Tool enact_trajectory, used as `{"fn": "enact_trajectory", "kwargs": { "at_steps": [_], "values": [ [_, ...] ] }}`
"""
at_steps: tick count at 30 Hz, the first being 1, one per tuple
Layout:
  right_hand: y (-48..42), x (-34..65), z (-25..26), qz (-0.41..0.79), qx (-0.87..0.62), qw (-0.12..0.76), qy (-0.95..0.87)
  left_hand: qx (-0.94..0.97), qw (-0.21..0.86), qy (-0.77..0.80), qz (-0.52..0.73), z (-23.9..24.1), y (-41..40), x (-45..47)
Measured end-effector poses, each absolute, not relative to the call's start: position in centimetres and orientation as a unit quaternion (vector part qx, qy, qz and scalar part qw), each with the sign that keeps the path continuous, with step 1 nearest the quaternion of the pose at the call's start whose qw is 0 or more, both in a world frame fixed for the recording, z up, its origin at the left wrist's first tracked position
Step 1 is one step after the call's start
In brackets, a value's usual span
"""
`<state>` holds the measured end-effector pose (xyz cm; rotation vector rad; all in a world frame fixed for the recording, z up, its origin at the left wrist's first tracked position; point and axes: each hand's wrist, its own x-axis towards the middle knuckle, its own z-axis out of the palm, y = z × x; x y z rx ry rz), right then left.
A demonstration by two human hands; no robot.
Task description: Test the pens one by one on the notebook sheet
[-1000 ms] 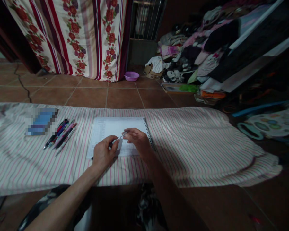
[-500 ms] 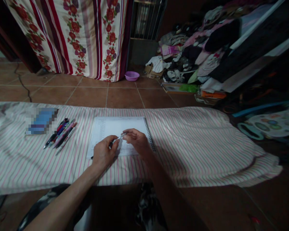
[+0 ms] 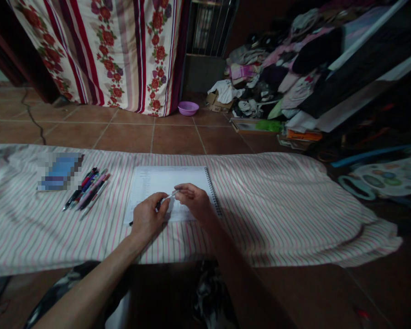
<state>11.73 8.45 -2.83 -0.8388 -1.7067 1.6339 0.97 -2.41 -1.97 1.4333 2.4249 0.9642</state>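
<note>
Over the spiral notebook, my left hand is closed round a pen with a dark barrel and a pale, thin front part. The fingers of my right hand are pinched at the pen's far end, by a small greyish piece. Whether that piece is separate from the pen I cannot tell. Beneath my left hand, a small dark tip pokes out at the notebook's lower left corner. The notebook lies open at a page with faint print, its coil along the right side.
A bundle of several pens lies left of the notebook, beside a blurred-out blue rectangular item. A striped cloth covers the low table. Beyond are a purple basin, a flowered curtain and heaped clothes.
Almost nothing differs. Both hands keep their hold on the pen in the same place, and the view has shifted very slightly.
</note>
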Motion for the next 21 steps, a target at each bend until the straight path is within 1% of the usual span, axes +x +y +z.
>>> {"fn": "enact_trajectory", "kwargs": {
  "at_steps": [14,21],
  "values": [
    [8.4,12.2,-2.1,0.572,-0.307,0.302,-0.698,0.498,0.07,0.81,0.303,-1.7,-2.6,0.9],
    [8.4,12.4,-1.7,0.532,-0.313,0.281,-0.735,0.537,0.022,0.795,0.283,-2.2,-2.7,0.8]
  ]
}}
